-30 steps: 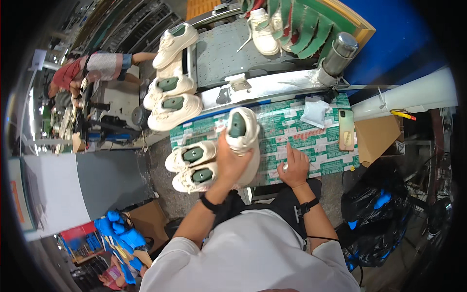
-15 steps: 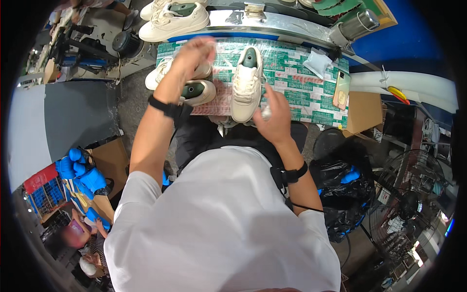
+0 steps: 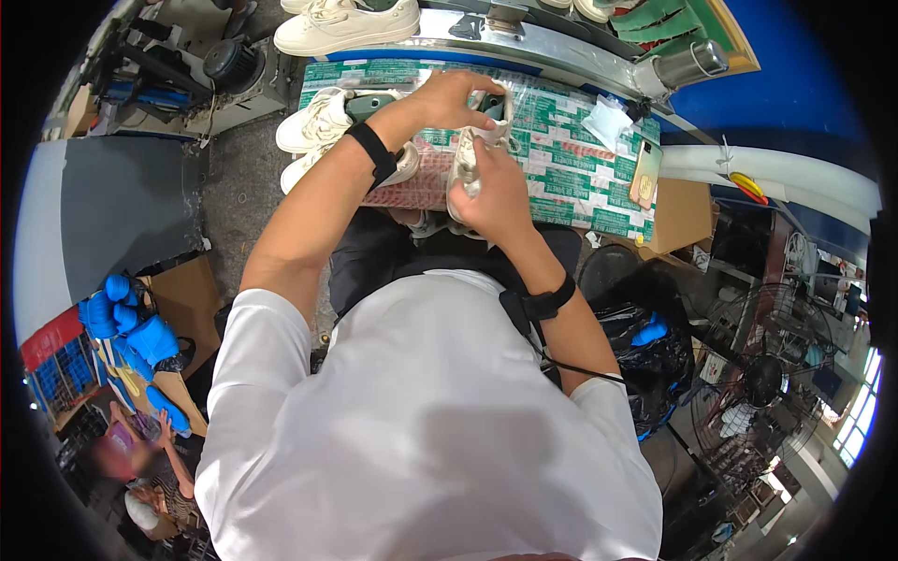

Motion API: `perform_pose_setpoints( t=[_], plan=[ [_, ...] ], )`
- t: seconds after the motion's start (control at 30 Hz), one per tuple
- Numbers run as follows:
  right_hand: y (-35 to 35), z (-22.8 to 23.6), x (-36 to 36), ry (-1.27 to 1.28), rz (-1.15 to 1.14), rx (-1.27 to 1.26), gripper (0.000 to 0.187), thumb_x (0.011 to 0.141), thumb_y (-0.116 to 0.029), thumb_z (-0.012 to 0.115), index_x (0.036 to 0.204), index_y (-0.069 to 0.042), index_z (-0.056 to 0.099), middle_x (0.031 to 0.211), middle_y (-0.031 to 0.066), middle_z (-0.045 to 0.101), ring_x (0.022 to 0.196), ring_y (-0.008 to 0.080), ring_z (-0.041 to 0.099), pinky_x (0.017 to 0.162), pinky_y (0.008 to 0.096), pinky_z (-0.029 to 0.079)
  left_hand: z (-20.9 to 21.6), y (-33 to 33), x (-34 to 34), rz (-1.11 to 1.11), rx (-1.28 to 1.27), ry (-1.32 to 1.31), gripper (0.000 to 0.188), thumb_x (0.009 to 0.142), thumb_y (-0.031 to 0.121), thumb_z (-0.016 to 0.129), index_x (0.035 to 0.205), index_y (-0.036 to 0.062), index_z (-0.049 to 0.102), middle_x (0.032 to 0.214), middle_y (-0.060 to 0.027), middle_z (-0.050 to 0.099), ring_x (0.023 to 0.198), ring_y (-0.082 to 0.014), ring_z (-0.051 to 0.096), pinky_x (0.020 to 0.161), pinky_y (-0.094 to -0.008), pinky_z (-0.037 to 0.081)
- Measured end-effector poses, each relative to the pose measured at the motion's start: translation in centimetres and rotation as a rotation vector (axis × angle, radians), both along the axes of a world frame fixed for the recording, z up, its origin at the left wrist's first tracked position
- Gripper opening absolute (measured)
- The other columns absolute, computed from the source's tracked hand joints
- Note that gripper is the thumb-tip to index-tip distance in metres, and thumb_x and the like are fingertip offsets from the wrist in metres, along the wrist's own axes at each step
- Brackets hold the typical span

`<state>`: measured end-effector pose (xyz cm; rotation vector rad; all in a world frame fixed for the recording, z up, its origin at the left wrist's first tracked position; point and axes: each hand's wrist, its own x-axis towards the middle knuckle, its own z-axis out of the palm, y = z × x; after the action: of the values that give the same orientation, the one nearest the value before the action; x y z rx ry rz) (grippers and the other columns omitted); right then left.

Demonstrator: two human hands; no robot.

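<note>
A cream lace-up sneaker point(image 3: 460, 166) with a green insole stands upright on the work surface, its toe toward me. My left hand point(image 3: 454, 101) is on its heel end, thumb and fingers curved around the collar opening. Over the laces and toe is my right hand point(image 3: 494, 187), closed, with a small whitish wad point(image 3: 472, 188) partly showing between thumb and fingers. Its fingertips touch the shoe near the tongue. To the left, a second cream sneaker point(image 3: 318, 122) lies beside another cream sneaker point(image 3: 297, 175), which my left forearm partly covers.
The bench top point(image 3: 575, 192) is wrapped in green and white printed tape. On its right lie a phone point(image 3: 645, 175) and a white crumpled packet point(image 3: 607, 122). More cream shoes point(image 3: 346, 28) stand on the metal-edged ledge behind. A fan point(image 3: 765, 381) stands right; a co-worker point(image 3: 150, 458) is lower left.
My left hand has moved right, from above the left-hand shoes to the middle shoe's collar. My right hand has shifted left from beside that shoe onto its laces.
</note>
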<state>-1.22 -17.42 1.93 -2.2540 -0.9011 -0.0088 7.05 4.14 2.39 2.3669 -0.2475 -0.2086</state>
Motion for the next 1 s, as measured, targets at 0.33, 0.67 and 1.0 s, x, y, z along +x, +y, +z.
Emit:
perform_pose_setpoints(
  t=[0.33, 0.67, 1.0],
  plan=[
    [-2.7, 1.4, -2.5, 0.401, -0.083, 0.124, 0.066, 0.086, -0.015, 0.072, 0.148, 0.005, 0.064, 0.112, 0.0183, 0.070, 0.108, 0.0333, 0.069, 0.097, 0.0418, 0.055, -1.0, 0.3, -0.2, 0.010, -0.098, 0.030, 0.073, 0.086, 0.038, 0.094, 0.152, 0.0222, 0.068, 0.161, -0.0123, 0.060, 0.140, -0.0326, 0.060, 0.109, -0.0445, 0.055],
    [-6.4, 1.8, -1.7, -0.082, 0.012, -0.257, 0.075, 0.083, -0.018, 0.075, 0.151, 0.008, 0.057, 0.113, 0.0187, 0.061, 0.104, 0.0378, 0.062, 0.095, 0.0508, 0.049, -2.2, -1.1, -1.1, 0.047, -0.235, -0.051, 0.073, 0.086, 0.035, 0.095, 0.150, 0.0157, 0.065, 0.155, -0.0140, 0.056, 0.147, -0.0338, 0.055, 0.122, -0.0446, 0.047],
    [-6.1, 4.1, -3.9, 0.043, -0.046, -0.221, 0.070, 0.084, -0.018, 0.075, 0.146, 0.009, 0.059, 0.110, 0.0208, 0.063, 0.103, 0.0398, 0.063, 0.094, 0.0521, 0.050, -2.3, -2.4, -0.3, 0.079, -0.191, -0.087, 0.067, 0.089, 0.025, 0.089, 0.150, 0.0169, 0.064, 0.164, -0.0155, 0.052, 0.149, -0.0347, 0.054, 0.124, -0.0446, 0.046]
  ],
)
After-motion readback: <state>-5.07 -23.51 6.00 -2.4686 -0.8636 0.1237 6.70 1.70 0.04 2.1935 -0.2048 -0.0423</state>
